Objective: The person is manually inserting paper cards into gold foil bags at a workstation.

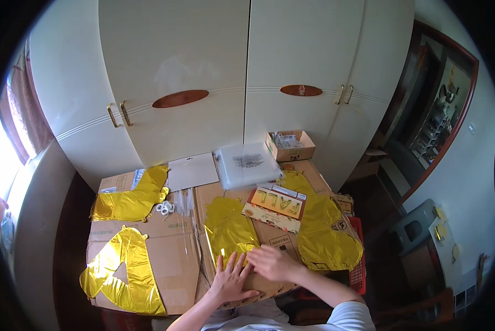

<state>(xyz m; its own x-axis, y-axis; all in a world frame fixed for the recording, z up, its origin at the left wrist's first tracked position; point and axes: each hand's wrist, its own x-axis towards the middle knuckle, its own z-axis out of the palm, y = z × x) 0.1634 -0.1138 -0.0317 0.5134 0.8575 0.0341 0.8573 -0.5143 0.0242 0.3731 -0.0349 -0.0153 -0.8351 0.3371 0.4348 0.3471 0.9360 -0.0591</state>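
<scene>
A flat gold foil balloon [229, 229] lies in the middle of the cardboard-covered table. My left hand [232, 282] rests on its near end, fingers spread. My right hand [274, 263] reaches in from the right, its stretched fingers laid on the same foil beside the left fingertips. Both hands hold nothing that I can see. Right of them lies a bunched pile of gold foil balloons [322, 231]. A printed card package [275, 208] with gold letters pictured on it overlaps the foil between these two.
At left lie an A-shaped gold balloon [131, 265] and an L-shaped one [129, 201]. White ribbon rolls [165, 207] and clear straws [184, 202] sit near a pale card sheet [193, 172]. Behind are a stack of clear plastic bags [248, 165] and an open cardboard box [291, 146].
</scene>
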